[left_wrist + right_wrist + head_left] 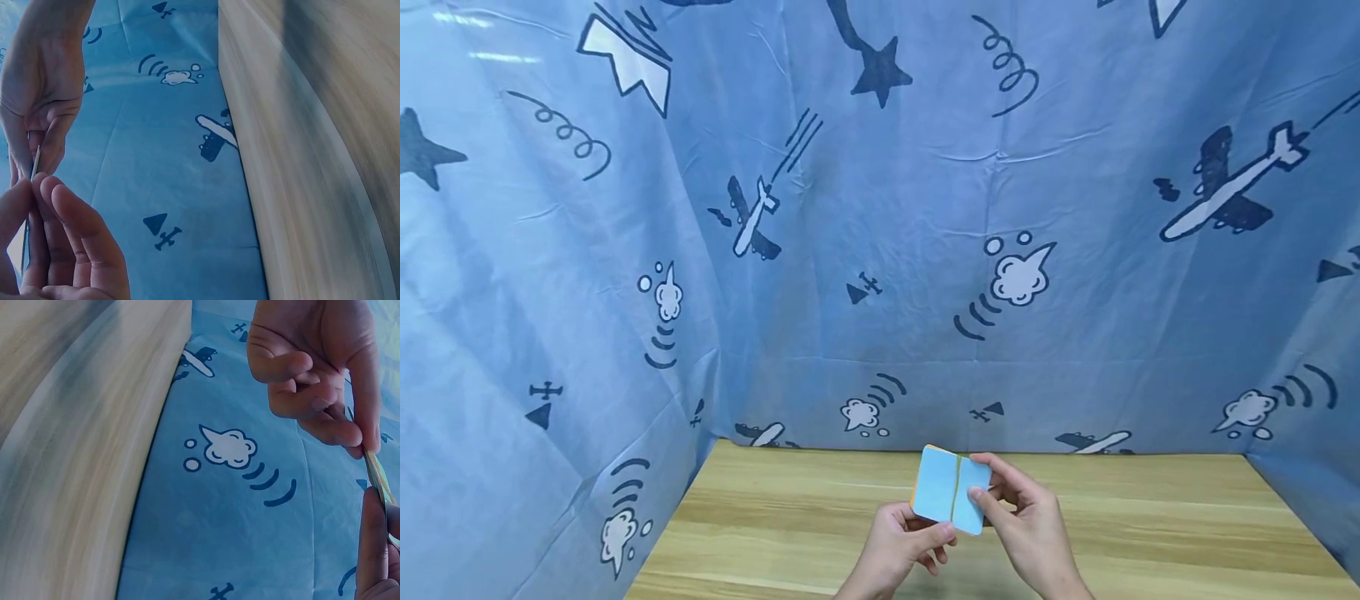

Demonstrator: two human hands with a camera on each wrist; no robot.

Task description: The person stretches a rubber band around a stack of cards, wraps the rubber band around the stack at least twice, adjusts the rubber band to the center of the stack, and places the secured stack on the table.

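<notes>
A thin stack of light blue cards (pixel 934 487) with rounded corners is held up above the table, tilted. A narrow yellowish band (pixel 956 492), like a rubber band, runs across its face, and an orange edge shows at its left side. My left hand (pixel 897 546) pinches the lower edge, thumb on the front near the band. My right hand (pixel 1032 521) pinches the right side, thumb on the blue face and fingers behind. In the right wrist view the stack (pixel 375 470) appears edge-on with several coloured layers. Its back is hidden in the head view.
A wood-grain table (pixel 760 517) lies beneath both hands. Blue fabric (pixel 910 208) printed with planes, stars and clouds hangs behind it and along both sides, meeting the table at its back edge.
</notes>
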